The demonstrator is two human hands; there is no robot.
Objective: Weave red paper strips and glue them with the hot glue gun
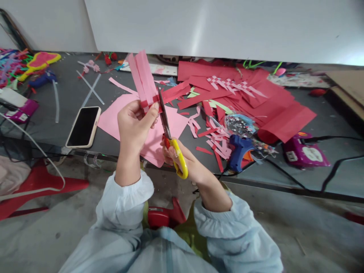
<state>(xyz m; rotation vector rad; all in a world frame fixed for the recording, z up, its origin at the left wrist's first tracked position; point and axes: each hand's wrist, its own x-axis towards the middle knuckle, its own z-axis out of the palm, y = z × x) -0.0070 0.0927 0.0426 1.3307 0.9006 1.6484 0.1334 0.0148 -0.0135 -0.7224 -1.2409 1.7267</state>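
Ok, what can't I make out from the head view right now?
All in the head view:
Lower part of the pink strips: covered by the left hand.
Part of the scissors, at the handle: hidden by the right hand.
Contents of the clear packet: too small to identify.
Cardboard: cut off by the right edge.

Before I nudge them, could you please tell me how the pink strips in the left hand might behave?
The pink strips would probably bend easily, looking paper-thin. They may spring back slightly, since they stand unsupported above the left hand. Being narrow strips, they're likely light.
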